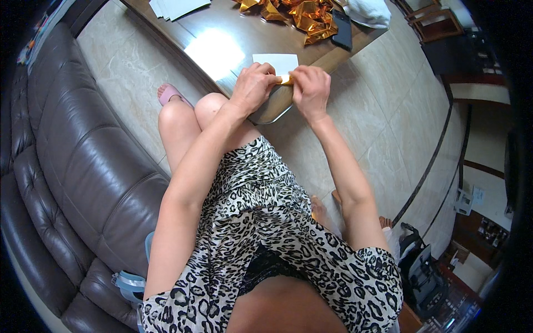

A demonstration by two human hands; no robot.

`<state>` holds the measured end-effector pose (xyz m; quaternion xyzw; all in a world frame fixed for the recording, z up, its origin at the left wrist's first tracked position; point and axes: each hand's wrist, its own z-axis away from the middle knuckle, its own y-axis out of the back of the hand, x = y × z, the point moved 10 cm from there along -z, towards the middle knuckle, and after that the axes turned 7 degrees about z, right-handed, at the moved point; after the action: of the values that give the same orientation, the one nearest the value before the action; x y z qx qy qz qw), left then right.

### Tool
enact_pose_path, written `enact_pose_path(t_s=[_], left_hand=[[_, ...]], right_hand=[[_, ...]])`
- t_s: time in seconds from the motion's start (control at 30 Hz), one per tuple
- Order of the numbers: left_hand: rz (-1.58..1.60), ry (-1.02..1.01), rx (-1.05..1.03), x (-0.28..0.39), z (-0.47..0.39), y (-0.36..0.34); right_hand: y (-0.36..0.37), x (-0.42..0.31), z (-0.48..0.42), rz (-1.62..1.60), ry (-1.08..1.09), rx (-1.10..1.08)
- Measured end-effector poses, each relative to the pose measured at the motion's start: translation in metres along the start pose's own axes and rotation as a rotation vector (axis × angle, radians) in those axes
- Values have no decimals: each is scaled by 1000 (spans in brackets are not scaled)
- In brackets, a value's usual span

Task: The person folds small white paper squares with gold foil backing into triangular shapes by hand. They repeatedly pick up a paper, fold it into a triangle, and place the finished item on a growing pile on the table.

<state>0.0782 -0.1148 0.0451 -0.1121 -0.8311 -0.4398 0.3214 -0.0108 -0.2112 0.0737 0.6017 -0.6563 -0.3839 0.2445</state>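
At the near corner of a wooden table [179, 37], my left hand [255, 86] and my right hand [311, 89] pinch opposite ends of a small strip of gold foil paper [285, 79]. A white sheet [275, 63] lies on the tabletop just beyond the strip, and the strip covers its near edge. Whether the strip and the sheet are joined cannot be told. Both sets of fingertips hide the ends of the strip.
Folded gold foil pieces [306, 18] are heaped farther back, with a dark smartphone [342, 30] and a white cloth [368, 11] to their right. A stack of white paper [179, 8] lies at the far left. A brown leather sofa [95, 154] runs along the left.
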Motion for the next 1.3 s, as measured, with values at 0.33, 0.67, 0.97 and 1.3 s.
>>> enact_pose_path(t_s=[0.33, 0.67, 0.97, 1.3], left_hand=[[6, 29, 48, 2, 0, 8], [-26, 55, 23, -7, 0, -2], [-54, 322, 13, -26, -6, -11], [140, 534, 44, -57, -4, -18]], right_hand=[[0, -22, 28, 200, 153, -165], [14, 34, 29, 429, 92, -239], [-74, 51, -3, -378, -441, -487], [-78, 51, -8, -275, -540, -607]])
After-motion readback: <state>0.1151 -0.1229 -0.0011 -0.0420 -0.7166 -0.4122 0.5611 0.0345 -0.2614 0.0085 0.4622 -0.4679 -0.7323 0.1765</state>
